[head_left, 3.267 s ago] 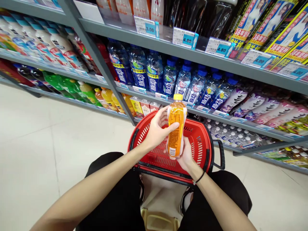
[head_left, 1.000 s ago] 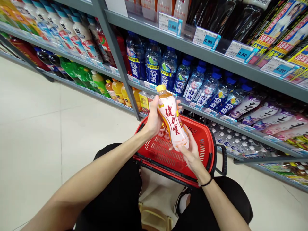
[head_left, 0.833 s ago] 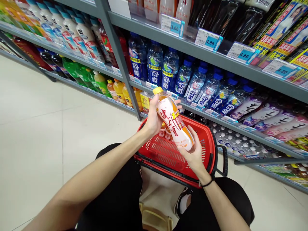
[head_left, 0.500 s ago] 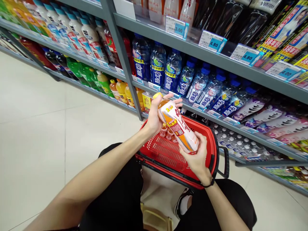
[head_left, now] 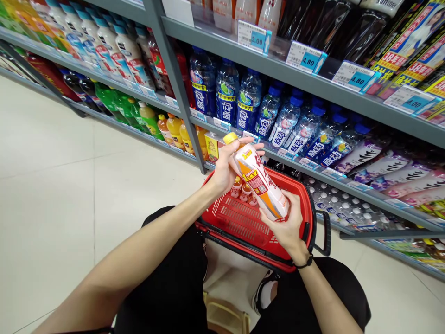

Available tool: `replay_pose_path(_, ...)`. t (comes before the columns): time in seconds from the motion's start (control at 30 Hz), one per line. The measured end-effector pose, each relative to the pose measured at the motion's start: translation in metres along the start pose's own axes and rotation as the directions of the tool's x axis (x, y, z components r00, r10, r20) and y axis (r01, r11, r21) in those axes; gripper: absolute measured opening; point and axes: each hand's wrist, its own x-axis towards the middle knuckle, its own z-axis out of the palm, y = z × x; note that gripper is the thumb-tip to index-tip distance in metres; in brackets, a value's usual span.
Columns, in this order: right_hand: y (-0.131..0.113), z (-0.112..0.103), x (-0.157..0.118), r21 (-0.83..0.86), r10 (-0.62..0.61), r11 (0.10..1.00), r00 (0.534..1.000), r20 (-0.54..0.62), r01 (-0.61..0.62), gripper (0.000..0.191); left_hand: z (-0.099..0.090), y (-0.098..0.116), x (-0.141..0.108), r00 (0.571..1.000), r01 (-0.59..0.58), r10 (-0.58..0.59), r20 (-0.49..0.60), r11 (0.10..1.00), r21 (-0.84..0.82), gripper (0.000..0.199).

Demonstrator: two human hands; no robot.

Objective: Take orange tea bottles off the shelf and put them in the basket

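Observation:
Tilted between my two hands is a drink bottle (head_left: 259, 181) with a yellow cap and a white, orange and red label. My left hand (head_left: 225, 169) holds its neck end, thumb near the cap and some fingers stretched out behind. Around the bottle's base, my right hand (head_left: 287, 222) is closed, with a dark band on the wrist. Below the bottle stands a red shopping basket (head_left: 225, 220) between my knees. Several small orange-capped bottles (head_left: 245, 191) are inside it, partly hidden by the bottle and my left hand.
A grey shelf rack (head_left: 278, 55) runs across the front, its price tags along the edges. Blue drink bottles (head_left: 248, 99) line the middle shelf. To the right of the basket juts its black handle (head_left: 326, 234). A yellowish stool (head_left: 225, 315) is beneath me.
The bottle has turned and shifted slightly, so its yellow cap shows more clearly above my left thumb. Both hands remain on it, and the basket has stayed in place.

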Motion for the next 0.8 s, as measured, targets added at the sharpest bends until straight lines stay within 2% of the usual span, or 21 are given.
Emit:
replay_pose_path(0.17, -0.007, 0.002, -0.004, 0.13, 0.208, 0.967, 0.975, 0.084, -0.217, 0.073, -0.001, -0.002, -0.001, 0.999, -0.015, 0.014, 0.032, 0.999, 0.036, 0.056)
replay_pose_path(0.3, -0.014, 0.002, -0.005, 0.248, 0.272, 0.922, 0.953, 0.137, -0.298, 0.07, -0.001, -0.003, -0.002, 0.998, -0.029, 0.027, 0.061, 0.999, 0.037, 0.055)
replay_pose_path(0.6, -0.018, 0.003, -0.01, 0.238, 0.189, 0.948, 0.975, 0.115, -0.212, 0.074, 0.001, -0.009, -0.003, 0.998, 0.013, -0.016, 0.065, 0.999, 0.038, 0.057)
replay_pose_path(0.8, -0.013, 0.003, -0.013, 0.101, 0.104, 0.988, 0.989, 0.102, -0.114, 0.074, 0.003, -0.008, -0.004, 0.998, 0.034, -0.035, 0.054, 0.999, 0.018, 0.052)
